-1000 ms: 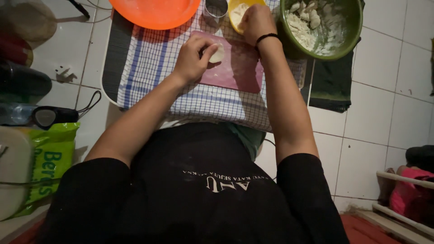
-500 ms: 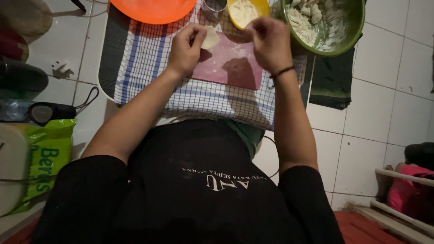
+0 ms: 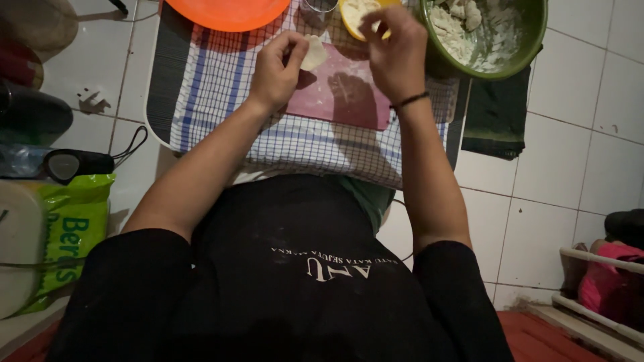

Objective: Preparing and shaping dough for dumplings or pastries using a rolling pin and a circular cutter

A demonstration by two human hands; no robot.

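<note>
While the person sits over a low worktop [image 3: 201,100] covered with a checked cloth [image 3: 221,87], the left hand [image 3: 275,70] pinches a small pale disc of dough [image 3: 313,53] by its near edge, fingers closed on it, and holds it just above the far left corner of a pink mat [image 3: 342,94]. The right hand [image 3: 392,50] hangs over the far side of the mat beside a small yellow bowl [image 3: 352,13], its fingertips drawn together as if pinching something; whether anything lies between them cannot be told. A dark band circles the right wrist. A green bowl [image 3: 530,33] with pale lumps of dough and flour stands to the right of the yellow bowl, an orange plate [image 3: 228,12] lies at the far left of the cloth, and a metal cup [image 3: 316,10] stands between plate and yellow bowl. A dark cloth [image 3: 493,117] hangs off the right side onto the white tiled floor [image 3: 577,147]. The dough disc looks light, thin and soft, and is judged likely to stretch, fold or tear under a hard pinch and to stick to bare fingers. It is best supported near the rim with several fingertips, or laid flat on the palm, rather than hung from one point.
</note>
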